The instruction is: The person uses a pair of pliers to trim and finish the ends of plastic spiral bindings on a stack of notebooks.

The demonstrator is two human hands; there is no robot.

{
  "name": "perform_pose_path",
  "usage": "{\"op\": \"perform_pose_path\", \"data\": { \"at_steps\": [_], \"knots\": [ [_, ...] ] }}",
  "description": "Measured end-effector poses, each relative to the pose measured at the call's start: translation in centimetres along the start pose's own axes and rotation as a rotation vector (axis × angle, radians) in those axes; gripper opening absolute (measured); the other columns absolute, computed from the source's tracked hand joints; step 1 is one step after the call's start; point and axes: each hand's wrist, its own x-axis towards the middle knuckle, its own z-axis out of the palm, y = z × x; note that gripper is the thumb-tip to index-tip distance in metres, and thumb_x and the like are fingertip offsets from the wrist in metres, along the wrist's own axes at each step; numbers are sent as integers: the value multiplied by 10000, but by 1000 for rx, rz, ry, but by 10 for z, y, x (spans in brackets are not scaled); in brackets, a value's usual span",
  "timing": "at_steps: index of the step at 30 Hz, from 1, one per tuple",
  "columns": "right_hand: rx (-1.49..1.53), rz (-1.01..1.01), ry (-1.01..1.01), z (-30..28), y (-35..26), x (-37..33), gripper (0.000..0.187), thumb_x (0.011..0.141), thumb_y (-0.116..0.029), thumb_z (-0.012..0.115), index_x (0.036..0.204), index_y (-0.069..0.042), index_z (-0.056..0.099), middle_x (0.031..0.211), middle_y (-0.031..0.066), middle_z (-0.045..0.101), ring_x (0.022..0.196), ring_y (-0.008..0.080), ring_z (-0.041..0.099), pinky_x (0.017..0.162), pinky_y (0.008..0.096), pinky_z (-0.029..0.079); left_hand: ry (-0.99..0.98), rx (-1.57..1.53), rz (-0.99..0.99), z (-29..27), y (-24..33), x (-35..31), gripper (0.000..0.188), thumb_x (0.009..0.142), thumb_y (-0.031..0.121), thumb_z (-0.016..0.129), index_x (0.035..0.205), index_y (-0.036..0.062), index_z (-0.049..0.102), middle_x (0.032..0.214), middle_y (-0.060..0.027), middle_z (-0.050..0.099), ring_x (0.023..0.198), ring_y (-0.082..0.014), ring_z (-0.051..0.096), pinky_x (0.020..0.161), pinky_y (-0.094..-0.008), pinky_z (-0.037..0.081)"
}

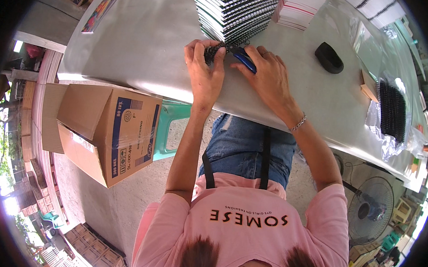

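Observation:
A tall stack of wire-bound notebooks (248, 15), with white pages and black coil bindings, stands on the table straight ahead of me. At its near corner my left hand (203, 73) pinches a bunch of black binding wire (211, 54) between thumb and fingers. My right hand (270, 75) is wrapped round a blue-handled tool that looks like small pliers (244, 60). The dark tip of this tool points at the wire beside the lowest notebooks. Whether its jaws touch the wire cannot be made out.
The table (146, 44) has a grey cover. A black oval holder (329, 58) lies to the right, with a bundle of black binding coils (391, 111) beyond it. White-and-red paper stacks (300, 11) stand behind. Below left are an open cardboard box (128, 134) and a green stool (169, 129); a fan (370, 209) stands lower right.

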Motion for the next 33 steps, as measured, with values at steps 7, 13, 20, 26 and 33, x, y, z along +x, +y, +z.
{"op": "perform_pose_path", "data": {
  "at_steps": [7,13,20,26,33],
  "knots": [
    [7,97,-47,-9,-2,-7,445,883,-441,724,1137,-95,610,935,107,679,853,315,683,749,447,495,19,-54,-63,-3,-1,-4,228,926,113,662,1124,32,583,1180,-138,527,1141,-311,503,992,-420,424],
    [-136,-37,51,-9,3,-13,500,881,-472,720,1182,-89,604,1027,114,627,923,300,582,813,437,409,19,12,-65,-4,5,-5,272,887,131,686,1138,64,606,1222,-131,507,1187,-310,443,1056,-455,342],
    [-112,-52,32,-2,1,-8,529,877,-488,718,1207,-90,604,1057,129,600,967,299,550,821,440,386,12,126,15,1,1,-5,219,876,127,720,1078,93,644,1182,-111,537,1170,-300,458,1050,-465,330],
    [-39,5,-7,1,0,-6,468,876,-472,718,1132,-94,616,983,130,664,888,318,650,801,449,472,38,127,18,5,-1,-6,204,884,120,719,1070,88,641,1156,-104,559,1155,-304,480,1033,-465,335],
    [3,132,-69,-10,-7,-9,454,860,-461,733,1097,-94,610,952,127,673,860,326,666,778,446,487,79,59,2,1,-8,-7,260,888,104,696,1128,83,599,1183,-118,551,1175,-304,483,1048,-464,330]
  ]
}}
